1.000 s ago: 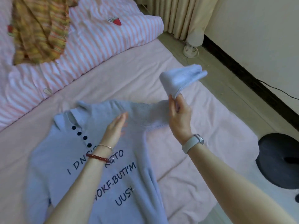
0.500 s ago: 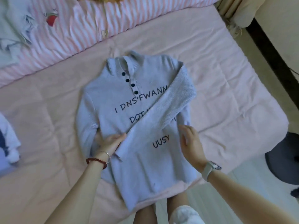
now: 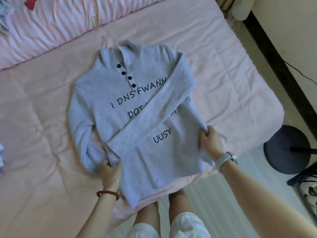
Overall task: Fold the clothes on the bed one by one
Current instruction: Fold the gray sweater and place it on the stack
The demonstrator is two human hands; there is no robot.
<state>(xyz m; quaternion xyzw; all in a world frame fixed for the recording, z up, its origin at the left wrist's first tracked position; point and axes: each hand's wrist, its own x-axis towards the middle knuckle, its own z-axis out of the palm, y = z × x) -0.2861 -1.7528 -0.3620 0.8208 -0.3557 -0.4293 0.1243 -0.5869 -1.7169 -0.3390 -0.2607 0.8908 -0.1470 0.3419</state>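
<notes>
One lavender sweater (image 3: 109, 93) lies face up on the pink bed (image 3: 42, 117), four dark buttons (image 3: 126, 75) at its collar and one sleeve (image 3: 154, 114) folded slantwise across its chest. It spreads out between my two hands and away beyond them. My left hand (image 3: 110, 170), one red bead bracelet (image 3: 108, 194) on its wrist, has its fingers (image 3: 104, 164) closed, pinching the sweater's other sleeve cuff at the near left edge. My right hand (image 3: 210, 141), one white watch (image 3: 225, 160) on its wrist, has fingers (image 3: 204, 134) curled shut, gripping the sweater's right side seam. One striped duvet (image 3: 51, 28) lies far beyond both hands.
</notes>
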